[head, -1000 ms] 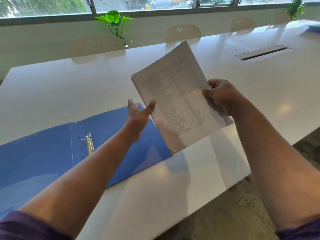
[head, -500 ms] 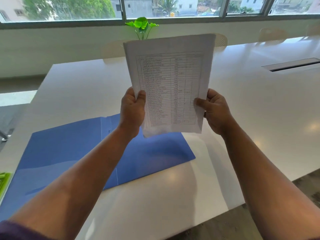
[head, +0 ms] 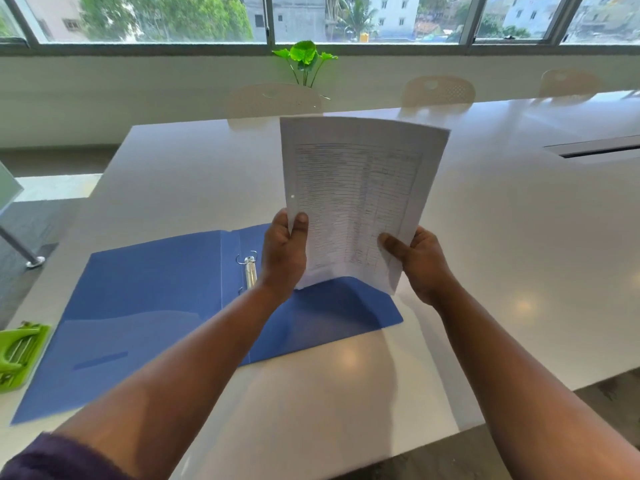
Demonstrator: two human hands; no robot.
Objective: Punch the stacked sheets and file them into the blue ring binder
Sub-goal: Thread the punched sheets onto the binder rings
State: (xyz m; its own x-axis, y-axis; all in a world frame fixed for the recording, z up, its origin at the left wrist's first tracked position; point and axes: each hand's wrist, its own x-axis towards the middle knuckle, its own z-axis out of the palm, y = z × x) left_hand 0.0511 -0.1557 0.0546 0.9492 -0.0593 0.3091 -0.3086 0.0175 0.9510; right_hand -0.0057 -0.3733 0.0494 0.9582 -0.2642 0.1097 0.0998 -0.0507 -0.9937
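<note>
I hold a stack of printed sheets (head: 356,199) nearly upright above the table, its lower edge over the binder's right flap. A punched hole shows near the stack's left edge. My left hand (head: 284,252) grips the lower left edge, thumb on the front. My right hand (head: 417,261) grips the lower right corner. The blue ring binder (head: 156,292) lies open and flat on the white table (head: 519,254), its metal rings (head: 249,270) exposed just left of my left hand.
A green hole punch (head: 19,353) sits at the table's left edge beside the binder. A cable slot (head: 595,150) is set into the table at the far right. Pale chairs (head: 438,91) and a green plant (head: 304,60) stand beyond the far edge.
My left hand took hold of the sheets' left edge, so both hands now grip them. The stack turned upright, then came lower and tilted over the binder. The view shifted left, revealing the punch.
</note>
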